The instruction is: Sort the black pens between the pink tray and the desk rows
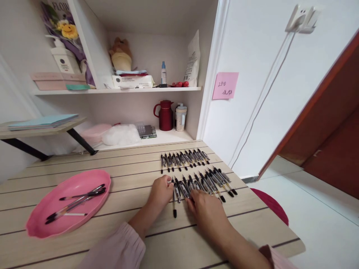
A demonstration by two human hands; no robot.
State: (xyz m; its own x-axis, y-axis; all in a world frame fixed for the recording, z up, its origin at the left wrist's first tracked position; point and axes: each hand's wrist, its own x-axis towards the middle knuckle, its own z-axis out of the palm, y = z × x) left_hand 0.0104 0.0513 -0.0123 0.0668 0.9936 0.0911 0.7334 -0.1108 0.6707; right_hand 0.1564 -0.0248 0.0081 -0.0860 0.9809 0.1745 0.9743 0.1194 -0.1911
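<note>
Both arms coming in from bottom edge, angling inward. Left forearm slanting up to the right, left sleeve pale pink and sitting well short of the wrist. Left hand turning its back up, fingers curling inward on its right side, fingertips mostly out of sight. Right forearm slanting up to the left, mostly bare, right sleeve just showing at bottom. Right hand lying back-up, fingers bending down, thumb pointing forward-left. Hands sitting near each other, apart, left slightly farther forward. Either grip staying unclear.
</note>
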